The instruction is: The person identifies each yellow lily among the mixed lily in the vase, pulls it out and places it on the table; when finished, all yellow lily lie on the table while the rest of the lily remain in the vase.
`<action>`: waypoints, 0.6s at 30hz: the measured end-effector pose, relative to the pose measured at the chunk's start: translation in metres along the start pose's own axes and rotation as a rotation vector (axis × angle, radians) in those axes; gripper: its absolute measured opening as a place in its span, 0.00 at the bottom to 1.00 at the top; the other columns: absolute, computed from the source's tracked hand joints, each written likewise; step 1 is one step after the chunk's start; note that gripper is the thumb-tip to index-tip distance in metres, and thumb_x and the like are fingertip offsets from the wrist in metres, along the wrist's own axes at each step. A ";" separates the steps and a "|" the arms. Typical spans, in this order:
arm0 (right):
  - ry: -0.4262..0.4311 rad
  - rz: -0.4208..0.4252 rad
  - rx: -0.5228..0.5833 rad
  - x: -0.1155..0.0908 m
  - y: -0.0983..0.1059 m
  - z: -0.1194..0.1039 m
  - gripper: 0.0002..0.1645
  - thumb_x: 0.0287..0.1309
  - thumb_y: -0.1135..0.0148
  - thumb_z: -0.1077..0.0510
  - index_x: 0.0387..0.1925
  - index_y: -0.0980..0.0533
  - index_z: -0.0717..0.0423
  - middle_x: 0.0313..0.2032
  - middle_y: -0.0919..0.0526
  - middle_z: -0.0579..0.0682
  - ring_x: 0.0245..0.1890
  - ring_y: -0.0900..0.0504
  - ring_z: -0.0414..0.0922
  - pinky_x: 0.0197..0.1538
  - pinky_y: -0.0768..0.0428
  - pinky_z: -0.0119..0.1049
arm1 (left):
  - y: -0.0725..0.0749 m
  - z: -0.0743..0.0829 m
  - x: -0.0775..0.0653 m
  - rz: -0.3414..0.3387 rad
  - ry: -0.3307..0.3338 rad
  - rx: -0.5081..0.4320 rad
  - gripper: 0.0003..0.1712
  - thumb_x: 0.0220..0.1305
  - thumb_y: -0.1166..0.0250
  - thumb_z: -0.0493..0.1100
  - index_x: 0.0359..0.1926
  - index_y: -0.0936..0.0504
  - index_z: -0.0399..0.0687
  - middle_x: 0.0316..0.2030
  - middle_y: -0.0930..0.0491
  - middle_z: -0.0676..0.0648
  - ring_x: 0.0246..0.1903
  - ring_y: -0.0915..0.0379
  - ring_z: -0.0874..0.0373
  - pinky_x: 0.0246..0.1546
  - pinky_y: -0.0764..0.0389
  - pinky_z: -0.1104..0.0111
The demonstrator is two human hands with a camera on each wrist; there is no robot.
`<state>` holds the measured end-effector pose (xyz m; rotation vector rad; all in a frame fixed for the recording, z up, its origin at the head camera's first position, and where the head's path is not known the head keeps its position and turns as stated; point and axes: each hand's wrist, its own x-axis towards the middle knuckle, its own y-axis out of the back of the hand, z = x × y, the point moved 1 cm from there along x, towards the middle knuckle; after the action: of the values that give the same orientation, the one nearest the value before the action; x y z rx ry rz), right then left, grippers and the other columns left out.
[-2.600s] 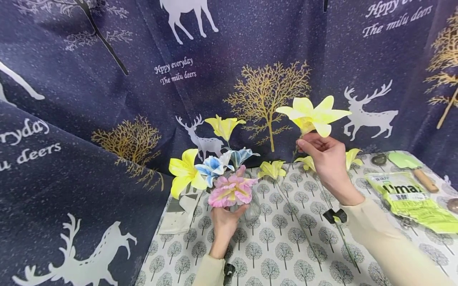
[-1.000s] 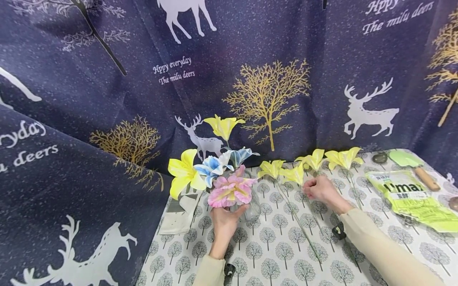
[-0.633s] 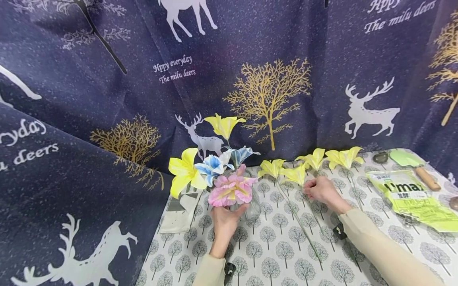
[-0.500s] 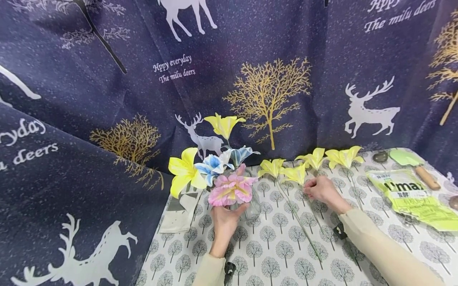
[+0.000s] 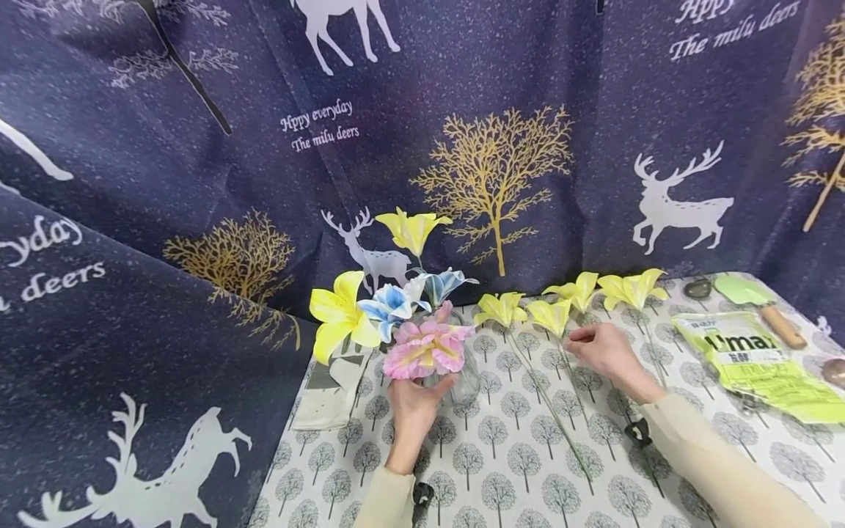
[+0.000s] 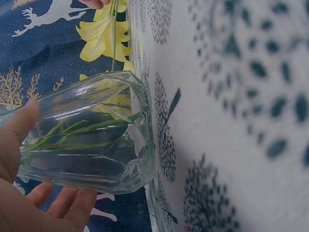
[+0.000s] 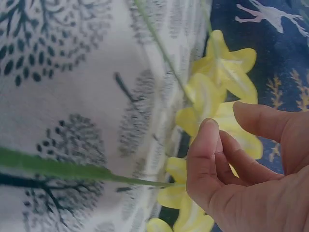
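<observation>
My left hand (image 5: 412, 411) grips the side of a clear faceted glass vase (image 6: 91, 135), thumb on one side and fingers on the other. Green stems show inside it. Out of its mouth rise a pink flower (image 5: 425, 352), blue-and-white flowers (image 5: 389, 308) and two yellow lilies, one to the left (image 5: 338, 315) and one higher up (image 5: 412, 231). The right hand (image 5: 607, 356) hovers beside the stem of a yellow lily (image 5: 549, 317) lying on the tablecloth. In the right wrist view, its thumb and loosely bent fingers are apart, holding nothing.
More yellow lilies (image 5: 632, 290) lie along the back of the tree-print tablecloth (image 5: 495, 477), stems toward me. Farther right are a yellow-green bag (image 5: 759, 374), a green trowel (image 5: 746, 290) and dark stones (image 5: 698, 288). A folded cloth (image 5: 326, 403) lies left; a deer-print curtain (image 5: 231, 169) hangs behind.
My right hand has brought a raised yellow lily down onto the tablecloth among the others, let it go and drawn slightly right. The left hand has stayed on the vase.
</observation>
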<state>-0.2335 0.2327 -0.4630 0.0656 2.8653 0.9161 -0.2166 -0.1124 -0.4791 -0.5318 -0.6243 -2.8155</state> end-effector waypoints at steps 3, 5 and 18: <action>0.038 0.036 -0.023 -0.007 0.009 -0.010 0.24 0.65 0.36 0.52 0.56 0.21 0.64 0.49 0.13 0.64 0.39 0.13 0.47 0.35 0.16 0.34 | 0.001 0.001 0.000 -0.007 -0.002 0.005 0.64 0.37 0.14 0.43 0.71 0.40 0.85 0.67 0.30 0.69 0.68 0.28 0.53 0.64 0.20 0.51; 0.086 0.078 -0.043 -0.012 0.015 -0.019 0.22 0.64 0.34 0.53 0.54 0.19 0.63 0.46 0.12 0.63 0.36 0.14 0.44 0.34 0.18 0.33 | 0.001 0.002 0.001 -0.011 -0.028 0.008 0.64 0.37 0.15 0.42 0.71 0.40 0.84 0.68 0.30 0.69 0.68 0.29 0.54 0.64 0.21 0.50; 0.263 0.249 0.001 -0.048 0.037 -0.101 0.22 0.62 0.33 0.40 0.47 0.15 0.50 0.46 0.10 0.54 0.34 0.20 0.27 0.36 0.21 0.23 | 0.001 0.000 0.002 -0.015 -0.086 -0.028 0.63 0.37 0.15 0.39 0.71 0.38 0.81 0.68 0.29 0.69 0.69 0.31 0.57 0.66 0.23 0.50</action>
<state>-0.2000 0.2015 -0.3547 0.3328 3.1526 1.0367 -0.2178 -0.1135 -0.4780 -0.6595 -0.6073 -2.8317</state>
